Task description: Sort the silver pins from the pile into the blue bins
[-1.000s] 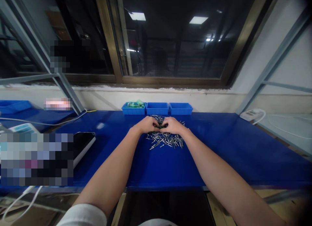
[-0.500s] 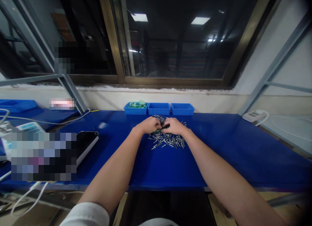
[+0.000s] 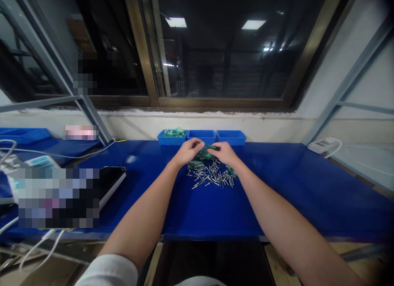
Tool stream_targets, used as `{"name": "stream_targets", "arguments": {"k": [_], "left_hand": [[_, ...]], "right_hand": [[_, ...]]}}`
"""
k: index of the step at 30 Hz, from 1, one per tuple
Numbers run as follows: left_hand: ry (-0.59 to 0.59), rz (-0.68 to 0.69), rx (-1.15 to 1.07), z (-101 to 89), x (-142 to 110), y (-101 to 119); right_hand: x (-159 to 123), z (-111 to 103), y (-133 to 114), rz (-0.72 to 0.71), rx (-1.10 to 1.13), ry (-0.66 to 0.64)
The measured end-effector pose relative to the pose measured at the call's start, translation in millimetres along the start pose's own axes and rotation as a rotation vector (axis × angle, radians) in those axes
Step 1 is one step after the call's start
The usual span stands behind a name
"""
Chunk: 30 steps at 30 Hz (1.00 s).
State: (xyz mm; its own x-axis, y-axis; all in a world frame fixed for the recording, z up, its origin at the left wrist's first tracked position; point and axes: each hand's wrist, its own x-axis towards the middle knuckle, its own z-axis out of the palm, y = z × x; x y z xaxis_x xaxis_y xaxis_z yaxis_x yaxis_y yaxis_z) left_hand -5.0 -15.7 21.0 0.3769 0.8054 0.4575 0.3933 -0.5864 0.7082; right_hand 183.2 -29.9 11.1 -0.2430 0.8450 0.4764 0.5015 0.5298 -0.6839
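Handling green film point(image 3: 203, 153) over a pile of metal pins point(image 3: 212, 177), two bare hands meet on a blue bench point(image 3: 215, 214).
Beyond the pile, three blue bins point(image 3: 231, 139) stand in a row by the pale wall point(image 3: 267, 128), under a dark window point(image 3: 227, 51); the film lies at the pile's far side. The right hand point(image 3: 226, 153) has a narrow grip, pinching the film's edge; the left hand point(image 3: 186, 151) curls against the film, though I can't tell whether its grip is closed.
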Motion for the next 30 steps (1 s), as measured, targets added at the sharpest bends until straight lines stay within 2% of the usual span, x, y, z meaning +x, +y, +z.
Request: {"name": "stream_targets", "arguments": {"k": [4, 7, 11, 15, 18, 22, 26, 30], "left_hand": [[-0.033, -0.055, -0.070, 5.6, 0.9, -5.3], [-0.034, -0.026, -0.073, 7.1, 1.0, -6.7], [0.039, 0.011, -0.052, 5.5, 0.1, -5.4], [0.058, 0.068, -0.016, 7.2, -1.0, -4.0], [0.011, 0.079, -0.052, 11.2, -0.6, -4.3], [-0.044, -0.035, -0.174, 16.2, 1.6, -5.9], [0.027, -0.153, -0.356, 17.2, 3.2, -3.8], [0.057, -0.261, -0.371, 12.2, 1.8, 0.0]], "right_hand": [[4.1, 0.5, 6.5, 0.063, 0.197, 0.103], [5.8, -1.0, 6.4, -0.015, 0.266, 0.161], [6.8, -3.3, 5.8, -0.064, 0.297, 0.260], [6.2, -1.1, 8.1, -0.052, 0.303, 0.246], [5.5, 3.3, 8.1, -0.007, 0.356, 0.175], [4.0, 8.4, 4.4, 0.135, 0.399, 0.145], [2.7, 8.1, 1.1, 0.198, 0.421, 0.170], [3.2, 4.6, 4.2, 0.240, 0.399, 0.186]]}}
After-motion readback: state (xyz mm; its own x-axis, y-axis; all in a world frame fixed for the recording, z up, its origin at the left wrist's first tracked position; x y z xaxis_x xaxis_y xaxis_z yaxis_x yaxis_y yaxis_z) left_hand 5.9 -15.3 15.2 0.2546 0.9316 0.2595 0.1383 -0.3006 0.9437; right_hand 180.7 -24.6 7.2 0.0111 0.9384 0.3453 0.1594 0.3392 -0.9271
